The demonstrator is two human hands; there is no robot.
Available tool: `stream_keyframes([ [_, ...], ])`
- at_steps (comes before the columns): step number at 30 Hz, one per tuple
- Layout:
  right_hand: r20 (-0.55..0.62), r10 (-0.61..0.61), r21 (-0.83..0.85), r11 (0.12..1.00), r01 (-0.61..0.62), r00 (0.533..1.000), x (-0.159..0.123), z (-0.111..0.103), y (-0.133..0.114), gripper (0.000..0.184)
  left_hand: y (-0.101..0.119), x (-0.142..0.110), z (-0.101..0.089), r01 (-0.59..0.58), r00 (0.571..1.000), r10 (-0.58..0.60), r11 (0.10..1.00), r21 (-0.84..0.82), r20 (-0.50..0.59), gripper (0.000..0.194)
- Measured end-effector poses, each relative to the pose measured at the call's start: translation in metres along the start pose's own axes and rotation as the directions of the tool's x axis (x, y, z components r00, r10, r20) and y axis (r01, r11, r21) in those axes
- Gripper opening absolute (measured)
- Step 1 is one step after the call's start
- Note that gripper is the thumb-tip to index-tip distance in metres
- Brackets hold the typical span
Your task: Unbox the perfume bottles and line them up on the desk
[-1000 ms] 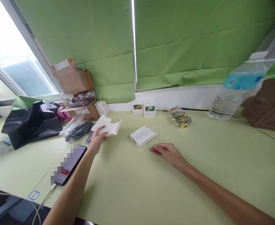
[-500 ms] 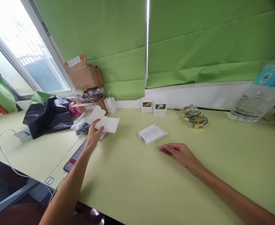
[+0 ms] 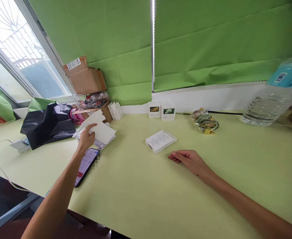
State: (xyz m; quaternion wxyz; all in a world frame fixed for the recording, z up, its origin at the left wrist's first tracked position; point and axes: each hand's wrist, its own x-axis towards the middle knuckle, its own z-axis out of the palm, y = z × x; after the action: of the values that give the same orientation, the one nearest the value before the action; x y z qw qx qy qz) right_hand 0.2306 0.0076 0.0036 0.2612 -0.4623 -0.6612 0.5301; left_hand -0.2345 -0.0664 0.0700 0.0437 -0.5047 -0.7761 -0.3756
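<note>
My left hand (image 3: 86, 136) is closed on a white cardboard piece (image 3: 103, 130) with a notched edge, its fingers and thumb pinching the near side. Under that piece lie other white and greyish flat pieces (image 3: 107, 143), partly hidden. My right hand (image 3: 184, 158) rests on the table with its fingers curled together, and nothing shows in them. Just beyond its fingertips, without contact, a small white box (image 3: 161, 141) with printed text lies flat, its far end seemingly open. A phone (image 3: 87, 166) with a timer on its screen lies beside my left forearm.
Two small white boxes with flower pictures (image 3: 168, 112) stand against the wall. Tangled bangles (image 3: 205, 122) lie to their right, then a large water bottle (image 3: 269, 99). At the left are a black plastic bag (image 3: 47, 124), cardboard boxes (image 3: 86, 79) and another white carton (image 3: 115, 111).
My left hand has moved left with the white cardboard piece and lowered it over the flat pieces near the phone. My right hand stays by the printed box. The camera view has shifted.
</note>
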Motion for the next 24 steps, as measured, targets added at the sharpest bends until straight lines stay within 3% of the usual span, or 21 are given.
stream_keyframes([
  [6,0.017,0.018,0.010,1.000,-0.018,1.000,0.000,-0.001,0.001,0.043,-0.010,0.007,-0.009,0.002,0.999,0.000,0.999,0.033,-0.054,0.048],
  [10,0.023,0.016,0.015,1.000,-0.017,1.000,0.001,-0.002,0.002,0.044,-0.016,0.011,-0.013,-0.051,0.994,0.058,0.996,0.080,-0.092,0.043],
  [19,0.004,0.009,0.058,0.998,-0.010,1.000,0.000,0.000,0.001,0.041,-0.022,0.002,-0.001,-0.207,0.978,0.195,0.956,0.207,0.074,0.038],
  [24,0.008,0.012,0.056,0.998,-0.012,1.000,-0.002,0.001,-0.002,0.043,-0.022,-0.008,0.002,-0.316,0.949,0.312,0.937,0.150,0.055,0.036],
])
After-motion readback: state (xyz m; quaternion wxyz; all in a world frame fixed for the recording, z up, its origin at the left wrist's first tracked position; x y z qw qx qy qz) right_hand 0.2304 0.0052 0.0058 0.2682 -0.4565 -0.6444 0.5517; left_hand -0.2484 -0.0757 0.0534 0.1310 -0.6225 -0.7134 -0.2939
